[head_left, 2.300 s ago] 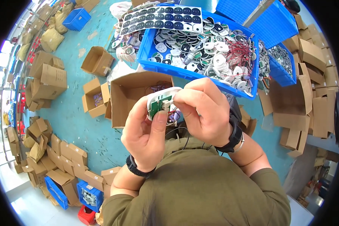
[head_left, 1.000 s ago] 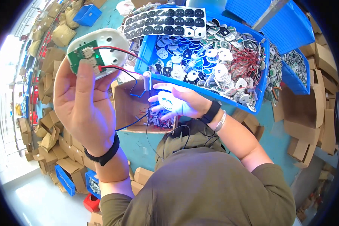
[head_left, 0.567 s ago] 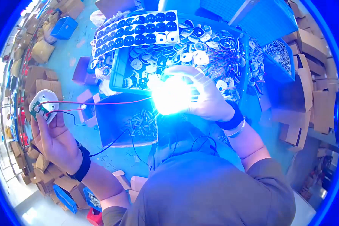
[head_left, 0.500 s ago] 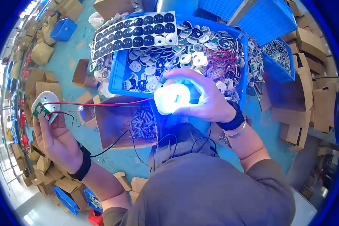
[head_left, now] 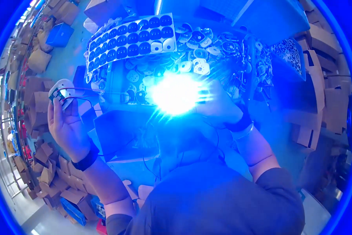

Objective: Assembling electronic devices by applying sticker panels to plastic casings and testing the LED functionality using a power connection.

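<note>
My left hand [head_left: 68,127] is closed on a white rounded plastic shell [head_left: 65,83], pinched between thumb and fingers. A small green circuit board [head_left: 58,95] sits in the shell's underside. Thin red and dark wires [head_left: 80,96] run from it toward the middle, where the glare swallows them. In my right hand [head_left: 223,106] is a lit lamp [head_left: 176,94], shining intense blue-white above the near edge of the parts bin. Its outline and my right fingertips are lost in the light.
A blue bin [head_left: 117,84] heaped with round white parts stands in front of me. Across its far left lies a sheet of black round stickers [head_left: 133,39]. Further blue bins [head_left: 270,23] stand at the far right. Cardboard boxes [head_left: 307,105] line the right side; an open carton [head_left: 119,129] sits below the bin.
The lamp has flared far brighter, washing the scene in blue. My left hand has moved up and slightly right with the shell. My right hand stays in nearly the same place.
</note>
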{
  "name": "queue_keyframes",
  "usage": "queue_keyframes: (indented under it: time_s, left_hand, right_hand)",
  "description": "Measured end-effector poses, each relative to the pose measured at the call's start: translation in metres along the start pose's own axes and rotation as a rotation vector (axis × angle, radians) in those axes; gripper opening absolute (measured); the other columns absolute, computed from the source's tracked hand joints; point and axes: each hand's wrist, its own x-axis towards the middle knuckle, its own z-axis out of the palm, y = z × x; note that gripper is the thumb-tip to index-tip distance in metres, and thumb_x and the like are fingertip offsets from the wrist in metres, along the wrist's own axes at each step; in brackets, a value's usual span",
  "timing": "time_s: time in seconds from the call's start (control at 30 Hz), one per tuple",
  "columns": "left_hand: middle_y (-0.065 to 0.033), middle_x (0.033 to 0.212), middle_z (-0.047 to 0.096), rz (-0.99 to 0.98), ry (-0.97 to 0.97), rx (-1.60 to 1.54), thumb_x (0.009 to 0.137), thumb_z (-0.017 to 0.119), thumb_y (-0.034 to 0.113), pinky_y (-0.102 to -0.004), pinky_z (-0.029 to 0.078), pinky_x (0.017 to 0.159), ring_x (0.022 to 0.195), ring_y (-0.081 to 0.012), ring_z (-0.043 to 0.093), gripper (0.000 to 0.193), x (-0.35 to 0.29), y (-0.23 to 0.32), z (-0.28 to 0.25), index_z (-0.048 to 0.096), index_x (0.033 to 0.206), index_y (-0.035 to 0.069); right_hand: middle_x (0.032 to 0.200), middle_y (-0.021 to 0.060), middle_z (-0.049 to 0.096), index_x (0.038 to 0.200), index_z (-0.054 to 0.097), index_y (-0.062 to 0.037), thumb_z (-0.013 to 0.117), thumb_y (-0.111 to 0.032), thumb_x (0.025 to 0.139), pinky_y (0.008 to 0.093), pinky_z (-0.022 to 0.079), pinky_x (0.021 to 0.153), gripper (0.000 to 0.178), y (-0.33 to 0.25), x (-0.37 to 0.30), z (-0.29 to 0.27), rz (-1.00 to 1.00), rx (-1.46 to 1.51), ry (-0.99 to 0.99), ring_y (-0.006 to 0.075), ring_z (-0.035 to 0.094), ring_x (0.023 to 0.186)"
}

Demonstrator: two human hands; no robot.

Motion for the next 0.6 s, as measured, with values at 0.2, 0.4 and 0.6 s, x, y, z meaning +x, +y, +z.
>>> queue_keyframes:
  time_s: [0.2, 0.4, 0.6]
  left_hand:
    - [-0.0142, 0.101, 0.054, -0.298, -0.073, -0.125, 0.084, 0.047, 0.006, -0.0329, 0.047, 0.077, 0.089, -0.0233, 0.056, 0.022, 0.056, -0.082, 0.060, 0.050, 0.103, -0.003]
    - [-0.0129, 0.097, 0.053, 0.140, -0.366, -0.025, 0.083, 0.049, 0.006, -0.0322, 0.048, 0.072, 0.085, -0.0226, 0.056, 0.017, 0.143, -0.114, 0.176, 0.049, 0.095, -0.005]
    - [-0.0116, 0.106, 0.052, -0.259, -0.223, 0.172, 0.080, 0.057, 0.016, -0.0285, 0.046, 0.075, 0.092, -0.0211, 0.056, 0.039, 0.074, -0.130, 0.097, 0.045, 0.112, -0.003]
  right_hand:
    - [0.105, 0.0090, 0.054, 0.104, 0.052, 0.0005, 0.057, 0.001, 0.076, 0.0265, 0.045, 0.081, 0.029, 0.046, 0.058, -0.086, 0.385, 0.193, 0.371, 0.0155, 0.053, 0.093]
    - [0.117, 0.0205, 0.042, 0.125, 0.026, 0.0007, 0.062, -0.008, 0.075, 0.0255, 0.044, 0.077, 0.062, 0.035, 0.166, -0.159, 0.063, 0.049, 0.642, 0.0240, 0.052, 0.095]
    - [0.094, 0.0058, 0.056, 0.104, 0.050, 0.0004, 0.055, -0.012, 0.082, 0.0259, 0.045, 0.077, 0.025, 0.069, 0.113, -0.120, 0.303, 0.074, 0.321, 0.0143, 0.055, 0.083]
